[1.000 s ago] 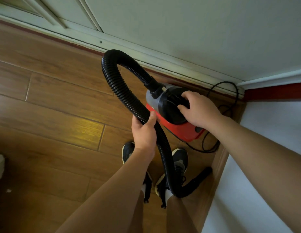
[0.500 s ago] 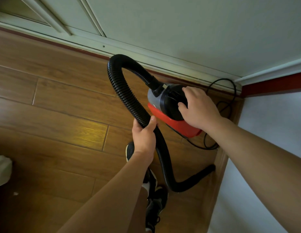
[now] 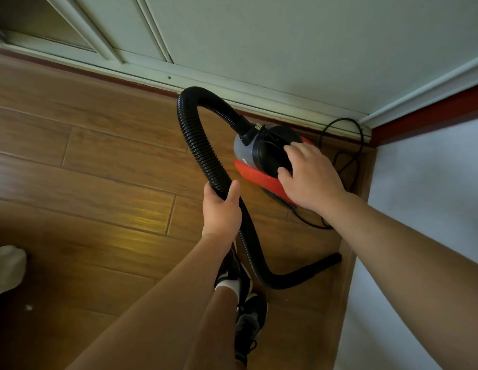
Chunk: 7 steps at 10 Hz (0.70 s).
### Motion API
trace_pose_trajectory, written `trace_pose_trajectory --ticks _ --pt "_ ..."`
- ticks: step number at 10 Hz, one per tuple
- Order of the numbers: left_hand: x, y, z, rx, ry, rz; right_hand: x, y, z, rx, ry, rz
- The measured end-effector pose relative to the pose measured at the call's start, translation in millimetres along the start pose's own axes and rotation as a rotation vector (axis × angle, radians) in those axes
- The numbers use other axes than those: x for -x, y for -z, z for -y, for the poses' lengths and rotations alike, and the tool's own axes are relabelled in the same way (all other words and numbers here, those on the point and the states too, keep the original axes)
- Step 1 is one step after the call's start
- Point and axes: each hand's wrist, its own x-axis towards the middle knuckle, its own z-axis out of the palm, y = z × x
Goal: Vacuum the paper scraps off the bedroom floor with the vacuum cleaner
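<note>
Left hand [image 3: 222, 209] wraps hose [image 3: 203, 153] mid-length | right hand [image 3: 311, 177] clasps vacuum cleaner [image 3: 259, 177], right of centre | nozzle end [image 3: 335, 259] trails lower right; pale scrap [image 3: 28, 307] lies lower left, left hand nearer

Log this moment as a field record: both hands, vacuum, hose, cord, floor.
left hand: grips the hose mid-length
right hand: lies on the vacuum cleaner, on its black top; grip unclear
vacuum cleaner: red and grey body near the corner
hose: black, ribbed, arcs up from the vacuum cleaner, end down by the right wall
cord: black, looped in the corner
floor: wood planks, small white speck lower left
</note>
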Motion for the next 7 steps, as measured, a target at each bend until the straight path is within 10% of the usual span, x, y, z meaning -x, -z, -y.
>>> trace_pose_trajectory --ticks 3,7 --pt "33.3 35.6 -16.6 -0.115 -0.178 0.007 35.6 18.9 31.8 0.038 0.023 -0.047" --pt "72.3 158.3 -68.4 -1.074 -0.499 0.024 102.4 45.8 108.8 0.02 0.009 -0.104"
